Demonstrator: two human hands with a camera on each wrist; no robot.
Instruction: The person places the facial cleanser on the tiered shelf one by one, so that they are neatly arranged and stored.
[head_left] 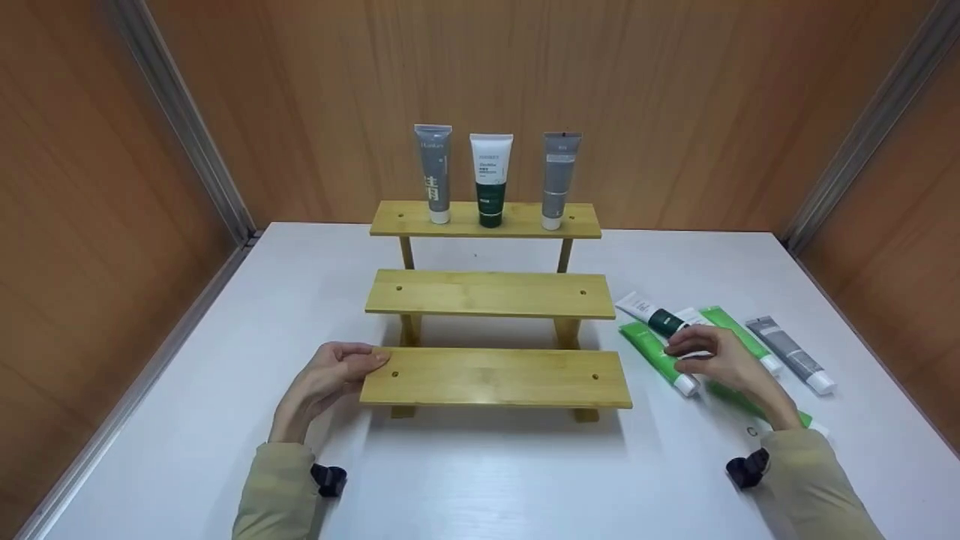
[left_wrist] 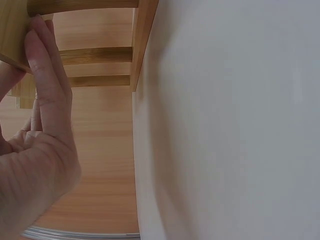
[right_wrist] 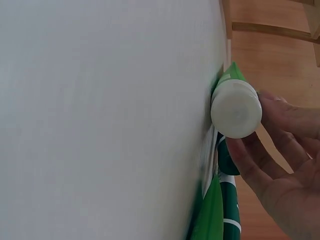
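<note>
Wood panels (head_left: 480, 75) are backing the white counter (head_left: 487, 480). The nearer right hand (head_left: 724, 364), thumb and fingers parted, is hovering beside a white-capped green tube (head_left: 656, 356) lying toward nine o'clock, long axis running ten-thirty to four-thirty; the left hand (head_left: 324, 375) is pinching the bamboo rack (head_left: 495, 379).

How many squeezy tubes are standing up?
3. All stand cap-down on the long, light-wood top step: a blue-grey plastic tube left, a white-and-dark-green plastic tube middle, a grey plastic tube right. None standing seem hidden.
</note>
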